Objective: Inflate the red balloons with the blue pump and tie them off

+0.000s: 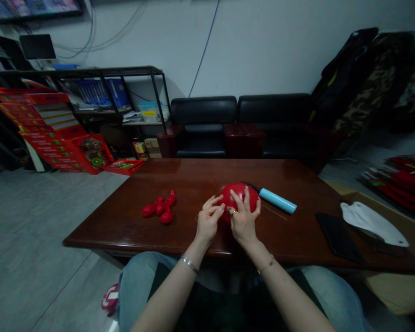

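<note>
Spreading across the red balloon (pixel 252 197), the right fingers (pixel 246 197) hold it while the left fingers (pixel 218 210) pinch its side.

Pale bluish-white wall (pixel 263 50), thin dark cable (pixel 204 50) slanting down it. Grey tiled floor (pixel 48 221), seam lines visible. Two black padded seats (pixel 203 110) with reddish-brown wooden arms against wall. Left: dark metal-framed shelf (pixel 131 71) holding blue folders, papers, plastic bin; small monitor (pixel 38 47) on top, larger screen (pixel 34 8) above, cut by frame edge. Red boxes (pixel 55 133) stacked beside shelf. Right: dark and camouflage garments (pixel 370 78) hanging. Glossy reddish-brown counter (pixel 200 175) in front. Light dim, cool.
</note>
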Tool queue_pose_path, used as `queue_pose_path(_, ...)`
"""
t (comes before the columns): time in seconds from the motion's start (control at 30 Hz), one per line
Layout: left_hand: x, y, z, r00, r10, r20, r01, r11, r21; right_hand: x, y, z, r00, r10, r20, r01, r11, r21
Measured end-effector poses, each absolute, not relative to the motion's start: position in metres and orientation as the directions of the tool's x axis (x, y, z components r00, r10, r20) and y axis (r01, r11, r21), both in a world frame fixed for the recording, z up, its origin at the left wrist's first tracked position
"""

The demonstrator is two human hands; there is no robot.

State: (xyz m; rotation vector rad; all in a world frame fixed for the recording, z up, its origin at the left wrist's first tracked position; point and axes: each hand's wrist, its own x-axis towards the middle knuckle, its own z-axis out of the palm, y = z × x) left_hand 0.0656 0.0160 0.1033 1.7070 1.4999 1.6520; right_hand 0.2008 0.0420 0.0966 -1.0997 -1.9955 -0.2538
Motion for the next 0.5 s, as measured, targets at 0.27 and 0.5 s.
queue_pose_path(0.27, 0.083, 0.006, 0.108, -0.023, 0.686, 0.727, 0.845, -0.375, 0.381, 0.191, 0.04, 0.097, -0.106, 0.701, 0.706, 0.782, 0.497, -0.376)
queue_pose_path(0.5, 0.063, 0.007, 0.104, 0.235, 0.664, 0.71, 0.911, -0.405, 0.077, 0.193, 0.04, 0.1, -0.123, 0.726, 0.677, 0.765, 0.504, -0.401)
